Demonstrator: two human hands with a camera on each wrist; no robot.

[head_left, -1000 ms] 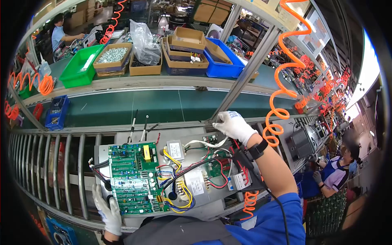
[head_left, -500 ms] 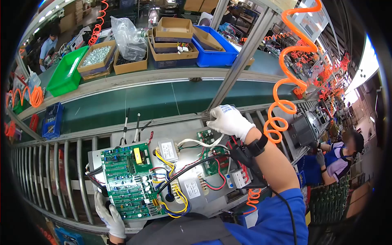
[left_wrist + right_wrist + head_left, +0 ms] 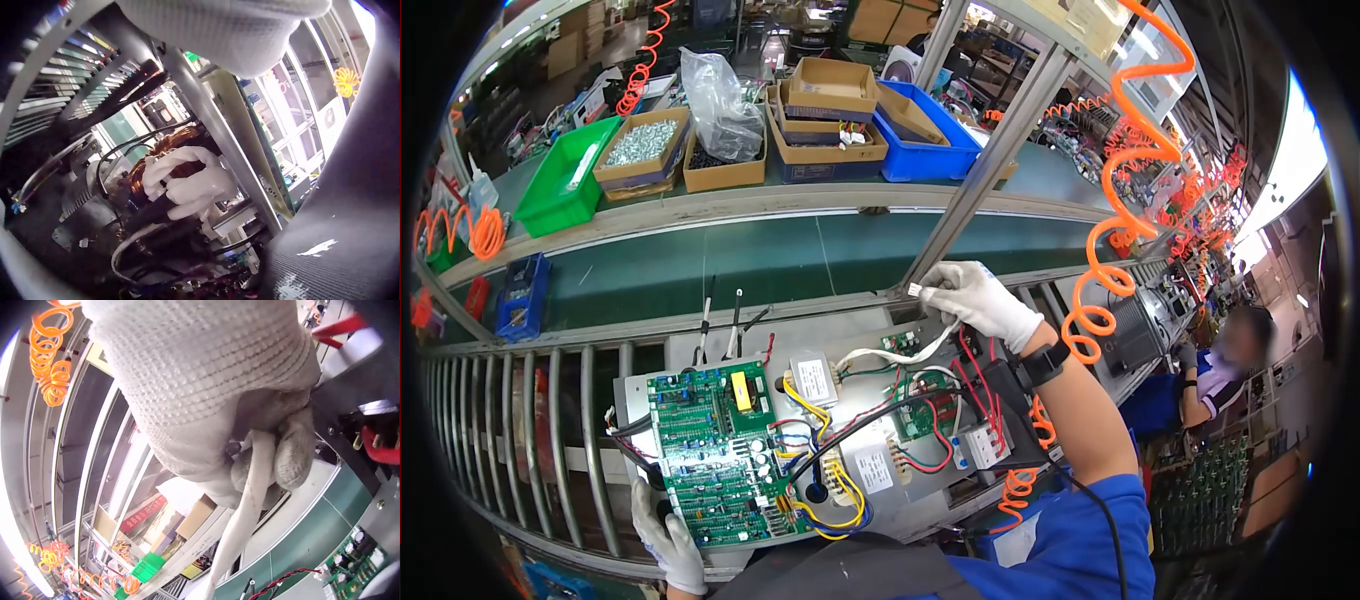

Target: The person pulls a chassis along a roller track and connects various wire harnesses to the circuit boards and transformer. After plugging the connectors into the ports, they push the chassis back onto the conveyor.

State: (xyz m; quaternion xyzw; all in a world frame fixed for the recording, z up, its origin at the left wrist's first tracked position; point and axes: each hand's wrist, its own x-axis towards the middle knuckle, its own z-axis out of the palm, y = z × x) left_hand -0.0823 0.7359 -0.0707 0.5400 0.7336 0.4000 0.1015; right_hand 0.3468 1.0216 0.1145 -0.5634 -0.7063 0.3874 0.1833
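In the head view, my gloved right hand (image 3: pixel 985 302) is raised over the far right part of a metal chassis (image 3: pixel 910 490). Its thumb and fingers pinch a white cable, and a small white connector (image 3: pixel 915 290) sticks out at the fingertips. The white cable (image 3: pixel 245 519) runs down from the fingers in the right wrist view. My gloved left hand (image 3: pixel 668 540) rests with extended fingers at the near left edge of the chassis, beside a large green circuit board (image 3: pixel 710 460). Under the chassis, the left wrist view shows a copper coil (image 3: pixel 165 153) and white-sleeved leads (image 3: pixel 200 187).
A transformer (image 3: pixel 810 380), yellow and blue wires (image 3: pixel 855 495) and a breaker (image 3: pixel 985 445) sit on the chassis. Metal rollers (image 3: pixel 545 450) lie left of it. Beyond are a slanted post (image 3: pixel 990 170), parts boxes (image 3: pixel 825 150) and an orange coiled hose (image 3: pixel 1090 280). Another person works at right.
My right hand has turned and shifted slightly right, bringing the white connector into sight at its fingertips. The left hand stays by the chassis edge. The head view has swung a little.
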